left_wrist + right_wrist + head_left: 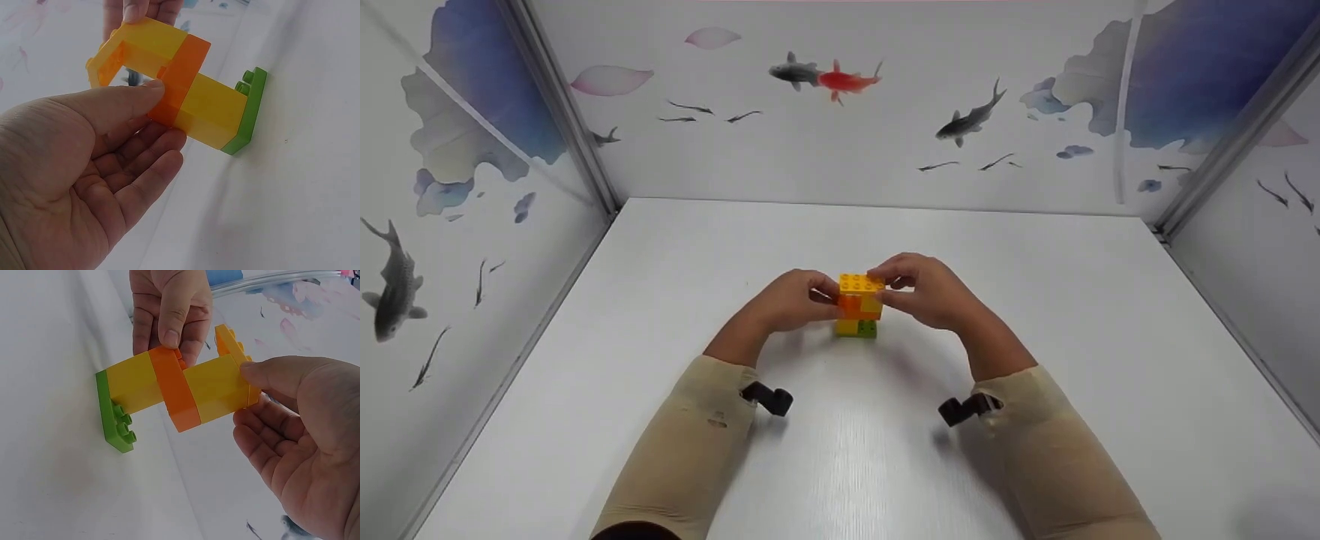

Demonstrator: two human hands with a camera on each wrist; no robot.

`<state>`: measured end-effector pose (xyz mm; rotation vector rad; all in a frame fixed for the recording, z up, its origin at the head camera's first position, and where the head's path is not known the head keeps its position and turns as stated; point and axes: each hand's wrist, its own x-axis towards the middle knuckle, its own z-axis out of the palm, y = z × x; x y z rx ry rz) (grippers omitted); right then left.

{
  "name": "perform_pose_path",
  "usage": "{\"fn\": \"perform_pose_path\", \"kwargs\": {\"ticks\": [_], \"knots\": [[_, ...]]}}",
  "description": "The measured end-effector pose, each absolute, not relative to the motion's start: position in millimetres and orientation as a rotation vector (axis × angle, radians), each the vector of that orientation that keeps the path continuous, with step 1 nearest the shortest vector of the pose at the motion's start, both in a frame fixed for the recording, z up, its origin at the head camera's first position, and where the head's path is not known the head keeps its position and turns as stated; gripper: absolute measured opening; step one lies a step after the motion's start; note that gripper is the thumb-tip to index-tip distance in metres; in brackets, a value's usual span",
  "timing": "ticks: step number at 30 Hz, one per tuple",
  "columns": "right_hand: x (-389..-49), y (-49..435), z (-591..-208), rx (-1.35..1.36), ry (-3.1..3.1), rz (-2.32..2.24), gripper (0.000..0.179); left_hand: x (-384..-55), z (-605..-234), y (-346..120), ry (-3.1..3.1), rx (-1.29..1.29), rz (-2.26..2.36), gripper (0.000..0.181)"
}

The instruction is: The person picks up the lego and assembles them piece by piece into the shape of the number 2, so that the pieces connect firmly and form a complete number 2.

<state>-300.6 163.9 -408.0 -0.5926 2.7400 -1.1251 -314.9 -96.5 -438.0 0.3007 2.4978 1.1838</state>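
A small tower of toy building bricks stands on the white table. At its bottom lies a thin green plate (115,422) with bare studs on one half; the lower yellow brick (214,109) sits on the other half. Above comes an orange brick (194,62), then the upper yellow brick (216,391), offset to the other side. A thin yellow-orange plate (855,283) tops it, overhanging on the left. My left hand (795,300) pinches the orange brick between thumb and fingers. With thumb and fingers, my right hand (926,291) grips the top plate at its right end.
The white tabletop (855,450) spreads around the tower. A back wall (885,165) and side panels painted with fish and petals enclose it. Black wrist mounts (769,397) stick inward from both beige sleeves (1050,442).
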Motion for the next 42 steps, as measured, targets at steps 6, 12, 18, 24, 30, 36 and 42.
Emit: {"fn": "perform_pose_path", "kwargs": {"ticks": [6, 12, 18, 24, 30, 36, 42], "knots": [[-301.7, 165.6, -409.3, -0.618, 2.732, -1.147, 0.031, -313.7, -435.9, -95.4, 2.508, 0.292, 1.162, 0.031], [-301.2, 173.1, -408.6, -0.647, 2.706, -1.235, 0.038, -314.2, -434.7, -94.3, 2.52, 0.3, 1.13, 0.034], [-301.3, 186.4, -410.7, -0.522, 2.704, -1.264, 0.04, -314.4, -433.1, -94.2, 2.504, 0.279, 1.127, 0.035], [-302.1, 193.5, -416.4, -0.393, 2.667, -1.263, 0.047, -313.9, -433.2, -94.3, 2.504, 0.274, 1.134, 0.035], [-306.4, 189.8, -428.6, -0.381, 2.621, -1.259, 0.052, -313.8, -434.9, -93.3, 2.514, 0.286, 1.137, 0.033], [-307.5, 181.6, -442.6, -0.357, 2.56, -1.298, 0.048, -314.1, -435.1, -93.4, 2.509, 0.295, 1.144, 0.033], [-305.5, 175.1, -447.3, -0.322, 2.509, -1.39, 0.042, -314.8, -437.9, -93.9, 2.519, 0.322, 1.167, 0.033]]}}
